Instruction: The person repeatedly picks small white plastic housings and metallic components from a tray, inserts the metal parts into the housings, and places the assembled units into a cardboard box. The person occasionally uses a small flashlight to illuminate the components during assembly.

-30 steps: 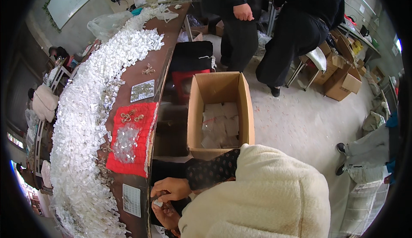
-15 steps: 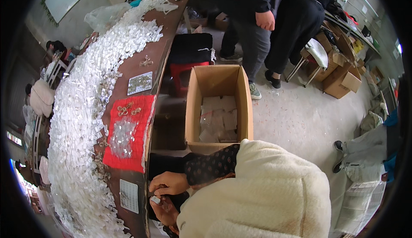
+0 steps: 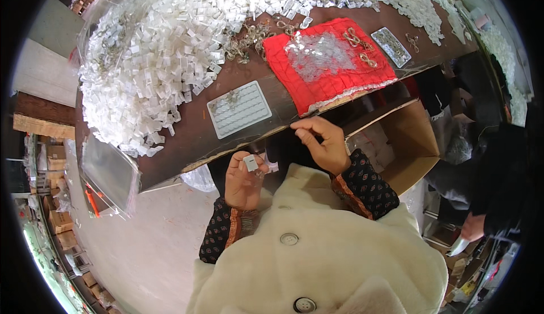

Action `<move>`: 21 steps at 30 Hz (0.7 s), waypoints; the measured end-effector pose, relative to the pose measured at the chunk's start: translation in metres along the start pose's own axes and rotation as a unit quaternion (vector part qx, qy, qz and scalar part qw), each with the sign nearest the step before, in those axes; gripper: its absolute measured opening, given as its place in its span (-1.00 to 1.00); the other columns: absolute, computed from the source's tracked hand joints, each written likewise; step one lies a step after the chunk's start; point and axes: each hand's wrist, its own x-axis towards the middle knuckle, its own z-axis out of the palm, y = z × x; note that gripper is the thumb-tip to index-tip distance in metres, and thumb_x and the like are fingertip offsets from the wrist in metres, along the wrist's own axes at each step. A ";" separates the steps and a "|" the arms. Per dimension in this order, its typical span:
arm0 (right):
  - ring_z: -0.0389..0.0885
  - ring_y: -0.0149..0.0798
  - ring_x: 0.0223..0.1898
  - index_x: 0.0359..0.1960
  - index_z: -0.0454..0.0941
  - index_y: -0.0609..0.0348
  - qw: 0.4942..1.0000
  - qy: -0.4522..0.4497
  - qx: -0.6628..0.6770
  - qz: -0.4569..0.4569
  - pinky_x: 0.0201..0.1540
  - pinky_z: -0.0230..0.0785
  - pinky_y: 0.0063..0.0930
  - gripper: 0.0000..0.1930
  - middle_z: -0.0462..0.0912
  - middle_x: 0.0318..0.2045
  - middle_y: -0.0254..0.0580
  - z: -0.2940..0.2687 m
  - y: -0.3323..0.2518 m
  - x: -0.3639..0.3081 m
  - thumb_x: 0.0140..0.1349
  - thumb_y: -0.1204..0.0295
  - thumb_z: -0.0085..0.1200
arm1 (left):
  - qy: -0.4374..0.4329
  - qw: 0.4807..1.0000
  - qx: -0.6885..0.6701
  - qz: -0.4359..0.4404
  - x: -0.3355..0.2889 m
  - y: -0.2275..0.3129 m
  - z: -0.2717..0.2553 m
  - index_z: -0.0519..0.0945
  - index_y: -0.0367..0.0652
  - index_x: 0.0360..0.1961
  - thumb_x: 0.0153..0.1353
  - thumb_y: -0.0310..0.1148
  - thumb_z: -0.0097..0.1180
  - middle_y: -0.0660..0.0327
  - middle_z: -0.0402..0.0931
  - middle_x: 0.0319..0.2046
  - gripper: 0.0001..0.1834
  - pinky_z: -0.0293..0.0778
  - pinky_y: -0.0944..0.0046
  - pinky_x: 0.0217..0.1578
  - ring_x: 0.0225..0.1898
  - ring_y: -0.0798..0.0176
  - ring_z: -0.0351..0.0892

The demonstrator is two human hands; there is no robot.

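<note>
My left hand (image 3: 242, 186) is just off the table's front edge, its fingers closed around a small white plastic box (image 3: 250, 163) with a dark slot on it. Some clear, shiny material shows beneath the box in the palm. To its right my right hand (image 3: 325, 145) is raised, thumb and index finger brought together in a pinch; whatever lies between the tips is too small to make out. A white grid tray (image 3: 243, 113) with a few small metal pieces lies on the table beyond both hands. Beside it is a red quilted cloth (image 3: 283, 82) with a clear plastic heap (image 3: 317, 56).
A large heap of small white boxes (image 3: 153, 70) covers the table's far and left side. Metal clasps (image 3: 246, 42) lie at its edge. A second tray (image 3: 391, 48) sits right of the cloth. An open carton (image 3: 416, 138) stands below the table. Another person's hand (image 3: 473, 227) shows at right.
The view has swung left toward the table, bringing my hands to the middle. My hands, close together before, are now apart; the white box stays in my left hand.
</note>
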 end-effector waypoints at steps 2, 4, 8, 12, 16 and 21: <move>0.55 -0.43 -0.35 -0.16 0.62 0.32 0.997 0.025 -0.054 -0.039 -0.24 0.40 -0.58 -0.87 0.61 -0.36 -0.23 -0.008 0.006 0.015 0.29 0.59 0.09 | -0.005 1.000 -0.006 -0.001 0.004 0.002 -0.003 0.46 -0.09 -0.06 0.33 -0.25 0.14 0.13 0.59 -0.21 -0.75 0.41 0.19 -0.12 -0.24 0.18 0.55; 0.60 -0.31 -0.37 -0.19 0.61 0.30 0.992 0.067 -0.088 -0.063 -0.31 0.41 -0.54 -0.88 0.63 -0.36 -0.11 -0.018 0.012 0.028 0.24 0.60 0.14 | -0.015 1.000 -0.003 -0.002 0.007 0.003 -0.007 0.47 -0.09 -0.07 0.33 -0.24 0.14 0.13 0.59 -0.22 -0.75 0.40 0.20 -0.18 -0.27 0.20 0.54; 0.62 -0.21 -0.38 -0.22 0.61 0.27 0.974 0.129 -0.176 -0.053 -0.32 0.44 -0.47 -0.87 0.64 -0.37 -0.07 -0.044 0.024 0.051 0.19 0.60 0.18 | -0.012 1.000 0.000 -0.012 0.011 0.002 -0.012 0.45 -0.19 -0.07 0.32 -0.32 0.11 0.03 0.59 -0.21 -0.76 0.44 0.12 -0.18 -0.28 0.13 0.53; 0.63 -0.01 -0.30 -0.23 0.61 0.20 0.951 0.190 -0.226 -0.087 -0.24 0.48 -0.33 -0.84 0.64 -0.32 -0.02 -0.070 0.039 0.071 0.13 0.59 0.20 | -0.028 0.998 0.034 -0.037 0.017 0.000 -0.009 0.43 -0.22 -0.09 0.26 -0.26 0.17 0.04 0.57 -0.27 -0.68 0.42 0.14 -0.25 -0.31 0.17 0.50; 0.64 -0.15 -0.26 -0.21 0.63 0.18 0.957 0.166 -0.221 -0.087 -0.20 0.49 -0.40 -0.82 0.66 -0.28 -0.11 -0.080 0.058 0.087 0.12 0.56 0.23 | -0.044 0.995 0.071 -0.056 0.023 -0.002 -0.005 0.41 -0.25 -0.07 0.29 -0.20 0.18 0.08 0.54 -0.26 -0.63 0.35 0.31 -0.31 -0.46 0.41 0.35; 0.60 -0.05 -0.27 -0.26 0.58 0.11 0.955 0.186 -0.209 -0.095 -0.23 0.47 -0.26 -0.79 0.59 -0.32 -0.13 -0.072 0.075 0.091 0.03 0.45 0.25 | -0.073 0.989 0.102 -0.074 0.035 -0.010 -0.002 0.40 -0.21 -0.05 0.37 -0.22 0.08 0.09 0.54 -0.27 -0.70 0.32 0.31 -0.33 -0.40 0.32 0.40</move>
